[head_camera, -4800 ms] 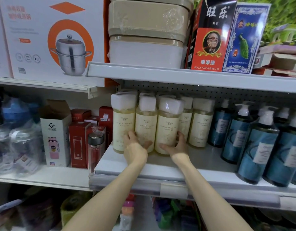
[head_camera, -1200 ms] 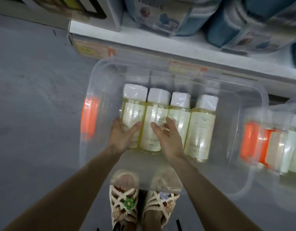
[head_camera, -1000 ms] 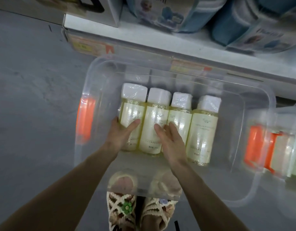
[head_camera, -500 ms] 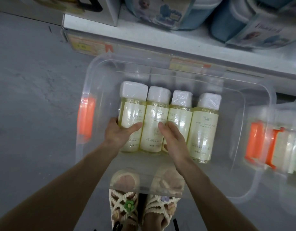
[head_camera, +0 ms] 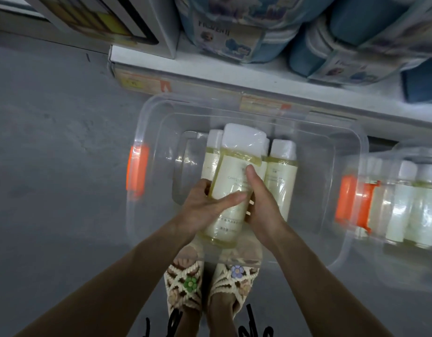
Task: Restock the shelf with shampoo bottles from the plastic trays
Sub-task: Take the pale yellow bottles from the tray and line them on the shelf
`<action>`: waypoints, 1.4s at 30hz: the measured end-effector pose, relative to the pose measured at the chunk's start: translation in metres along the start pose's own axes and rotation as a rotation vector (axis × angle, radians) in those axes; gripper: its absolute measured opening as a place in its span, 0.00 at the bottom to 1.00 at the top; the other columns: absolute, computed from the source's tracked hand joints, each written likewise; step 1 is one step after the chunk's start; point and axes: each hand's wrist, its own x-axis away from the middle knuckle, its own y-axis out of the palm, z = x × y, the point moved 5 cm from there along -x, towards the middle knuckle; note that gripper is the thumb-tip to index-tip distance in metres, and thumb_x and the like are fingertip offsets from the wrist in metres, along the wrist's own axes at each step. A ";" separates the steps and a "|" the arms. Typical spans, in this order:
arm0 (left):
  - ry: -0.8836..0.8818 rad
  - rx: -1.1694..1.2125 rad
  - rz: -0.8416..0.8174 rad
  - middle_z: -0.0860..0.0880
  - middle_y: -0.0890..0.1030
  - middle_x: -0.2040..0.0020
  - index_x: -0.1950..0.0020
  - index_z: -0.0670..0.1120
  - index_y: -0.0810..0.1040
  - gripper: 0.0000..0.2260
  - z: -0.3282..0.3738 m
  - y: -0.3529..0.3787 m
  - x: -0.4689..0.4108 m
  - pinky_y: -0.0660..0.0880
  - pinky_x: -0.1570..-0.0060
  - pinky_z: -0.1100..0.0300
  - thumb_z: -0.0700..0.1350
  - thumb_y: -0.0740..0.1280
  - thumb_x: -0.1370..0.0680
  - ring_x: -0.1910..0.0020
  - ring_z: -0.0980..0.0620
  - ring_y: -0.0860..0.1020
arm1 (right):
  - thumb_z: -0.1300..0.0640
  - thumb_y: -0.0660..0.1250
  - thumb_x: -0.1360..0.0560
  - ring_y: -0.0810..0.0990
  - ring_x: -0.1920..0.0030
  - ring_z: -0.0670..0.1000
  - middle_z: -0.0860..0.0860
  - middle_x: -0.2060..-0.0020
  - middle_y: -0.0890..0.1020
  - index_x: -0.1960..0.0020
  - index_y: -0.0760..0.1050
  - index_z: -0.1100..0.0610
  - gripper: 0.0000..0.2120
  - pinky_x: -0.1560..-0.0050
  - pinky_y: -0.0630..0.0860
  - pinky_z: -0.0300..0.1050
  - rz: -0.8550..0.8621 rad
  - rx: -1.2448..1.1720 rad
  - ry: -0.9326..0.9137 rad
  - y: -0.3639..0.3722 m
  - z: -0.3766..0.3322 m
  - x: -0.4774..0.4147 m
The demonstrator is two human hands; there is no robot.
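A clear plastic tray (head_camera: 159, 113) with orange handles sits on the floor below me. A pale-yellow shampoo bottle (head_camera: 234, 176) with a white cap is raised above the tray. My left hand (head_camera: 202, 207) grips its lower left side, thumb across the label. My right hand (head_camera: 261, 205) grips its right side, thumb up along the label. One bottle (head_camera: 211, 156) lies in the tray to the left of the raised one and another bottle (head_camera: 282, 171) to the right. A third is mostly hidden behind it.
A second clear tray (head_camera: 351, 203) with an orange handle and several similar bottles stands to the right. The white bottom shelf (head_camera: 234, 79) with blue wrapped rolls (head_camera: 246, 27) runs above the trays. Grey floor lies to the left. My sandalled feet (head_camera: 185, 283) touch the tray's near side.
I turned from the shelf down to the tray, where both hands lay on a row of bottles. One bottle has now been lifted out of the row, held by both hands.
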 end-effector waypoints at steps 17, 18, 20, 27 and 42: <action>-0.006 -0.117 0.268 0.50 0.70 0.37 0.32 0.49 0.67 0.32 -0.036 -0.011 -0.063 0.74 0.42 0.54 0.60 0.72 0.30 0.41 0.51 0.73 | 0.31 0.78 0.48 0.83 0.44 0.52 0.49 0.43 0.83 0.32 0.71 0.50 0.49 0.40 0.77 0.58 0.222 0.013 -0.025 -0.059 -0.001 -0.023; -0.021 -0.117 0.271 0.50 0.70 0.37 0.32 0.50 0.66 0.33 -0.041 -0.011 -0.069 0.74 0.40 0.52 0.60 0.73 0.32 0.41 0.50 0.73 | 0.30 0.78 0.50 0.82 0.44 0.51 0.49 0.42 0.82 0.30 0.70 0.50 0.53 0.39 0.76 0.58 0.244 0.017 -0.020 -0.063 0.002 -0.027; -0.038 -0.120 0.273 0.49 0.71 0.37 0.32 0.51 0.65 0.37 -0.049 -0.011 -0.082 0.74 0.40 0.50 0.61 0.75 0.35 0.42 0.49 0.74 | 0.31 0.78 0.49 0.82 0.44 0.51 0.49 0.42 0.82 0.30 0.70 0.51 0.52 0.39 0.76 0.57 0.251 0.010 -0.034 -0.069 0.006 -0.032; -0.076 -0.198 0.251 0.52 0.79 0.50 0.39 0.45 0.74 0.31 -0.050 -0.009 -0.107 0.76 0.57 0.61 0.57 0.78 0.37 0.53 0.54 0.78 | 0.37 0.78 0.44 0.84 0.48 0.50 0.48 0.47 0.85 0.31 0.71 0.52 0.45 0.41 0.78 0.56 0.262 -0.043 -0.052 -0.079 0.018 -0.039; 0.077 -0.024 0.140 0.53 0.78 0.52 0.40 0.46 0.66 0.30 0.043 -0.029 0.086 0.73 0.66 0.66 0.47 0.79 0.35 0.56 0.59 0.78 | 0.37 0.75 0.39 0.85 0.50 0.50 0.48 0.50 0.85 0.37 0.74 0.48 0.34 0.43 0.78 0.57 0.192 0.080 -0.136 -0.035 -0.051 0.098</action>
